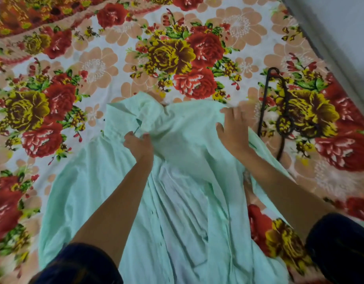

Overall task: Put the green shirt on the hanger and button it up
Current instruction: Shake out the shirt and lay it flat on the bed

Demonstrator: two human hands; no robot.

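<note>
**Spreading the collar end before the hanger goes in**

The left hand [138, 144] had its fingers pinched shut on a fold of the pale mint-green cotton shirt [177, 201] just near of the collar. The right hand [232, 128] lay with fingers loosely curled over the shirt's far right shoulder edge, apparently gripping the cloth, though the fingertips were hidden. The shirt lay lengthwise on the red-and-yellow floral bedsheet [95, 68], collar far, hem near. The thin black hanger [283, 111] rested on the sheet just right of the shirt, untouched. The step would likely go best by opening the front and flattening both shoulders first, so the hanger could slide in cleanly
</note>
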